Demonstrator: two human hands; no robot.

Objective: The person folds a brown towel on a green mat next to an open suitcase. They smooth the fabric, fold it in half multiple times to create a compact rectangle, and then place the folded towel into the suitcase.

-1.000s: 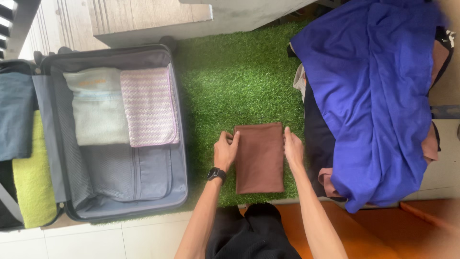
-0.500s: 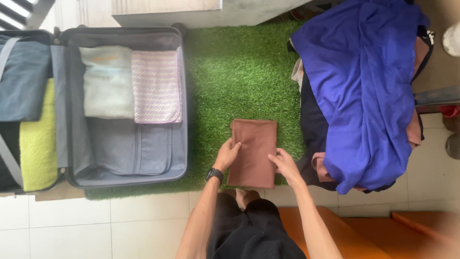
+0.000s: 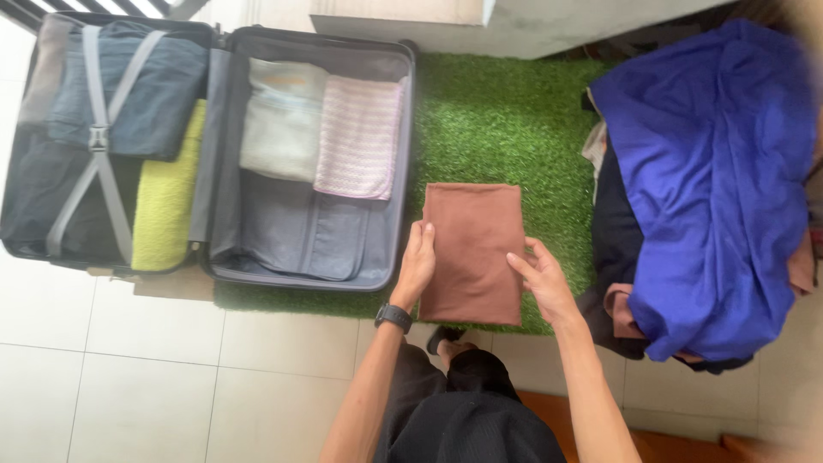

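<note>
A folded brown cloth (image 3: 473, 249) sits over the green grass mat (image 3: 506, 120), just right of the open grey suitcase (image 3: 300, 236). My left hand (image 3: 417, 264), with a black watch on its wrist, grips the cloth's left edge. My right hand (image 3: 543, 279) holds the right edge with its fingers spread. Whether the cloth rests on the mat or is lifted slightly, I cannot tell. In the suitcase's near half lie a pale folded towel (image 3: 281, 120) and a pink zigzag cloth (image 3: 358, 137).
The suitcase's other half holds dark blue clothes (image 3: 129, 86) under grey straps and a yellow-green towel (image 3: 165, 193). A pile of clothes topped by a blue cloth (image 3: 711, 189) lies at the right. White floor tiles (image 3: 129, 377) lie below; a concrete step (image 3: 514, 21) borders the mat's far side.
Both hands have carried the brown cloth left, so it now lies close beside the suitcase's edge. The view has shifted and shows the whole suitcase.
</note>
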